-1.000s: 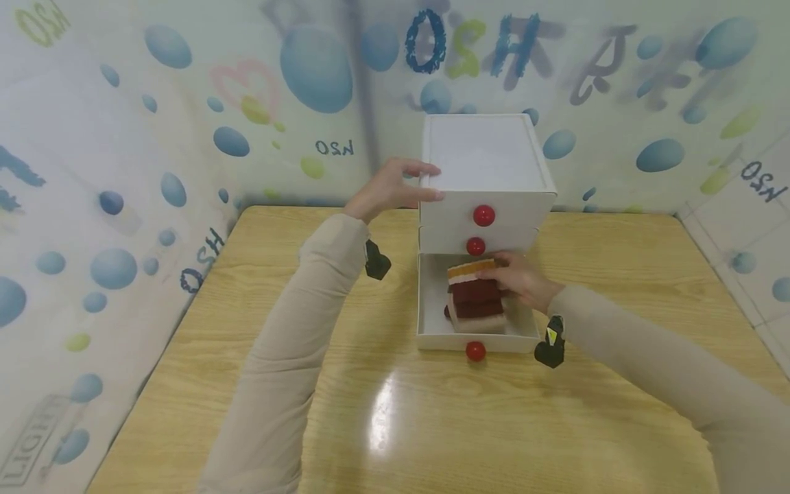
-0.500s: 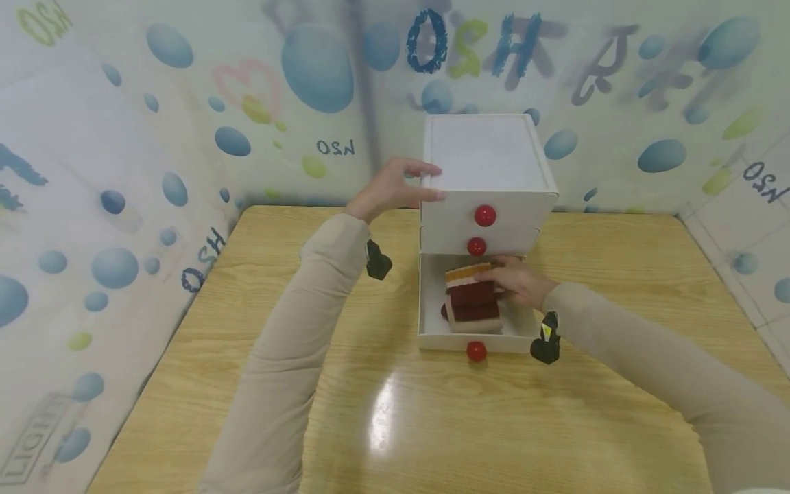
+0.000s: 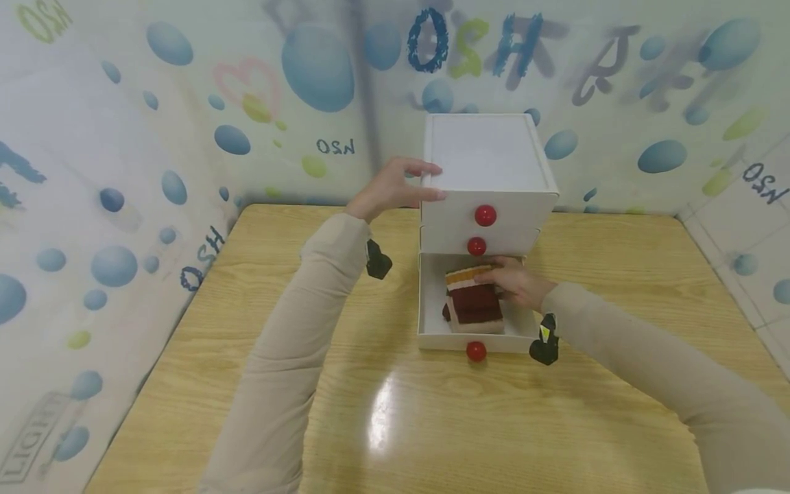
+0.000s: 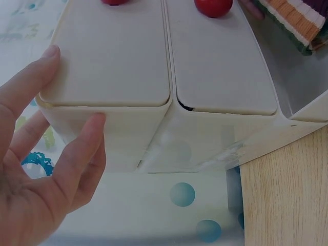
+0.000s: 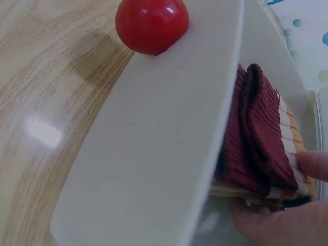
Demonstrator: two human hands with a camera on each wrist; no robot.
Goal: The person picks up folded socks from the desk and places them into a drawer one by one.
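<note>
A white box of drawers (image 3: 487,154) with red knobs stands at the table's back; its bottom drawer (image 3: 432,339) is pulled out. Inside lies a folded ribbed knit piece (image 3: 475,305), striped maroon, white and orange; its exact kind is unclear. My right hand (image 3: 521,281) reaches in from the right and pinches the orange-and-white end, thumb above and fingers underneath in the right wrist view. My left hand (image 3: 395,185) rests on the box's upper left front corner. In the left wrist view its fingers (image 4: 84,148) are spread along the edge.
The wooden table (image 3: 259,384) reaches the patterned wall (image 3: 185,103) behind and at the sides. The middle drawer's red knob (image 3: 476,246) sits just above the pulled-out drawer. The bottom drawer's knob (image 5: 151,23) projects from its front.
My right hand has shifted slightly left and down with the knit piece, which now lies a little lower in the drawer. The left hand has stayed put.
</note>
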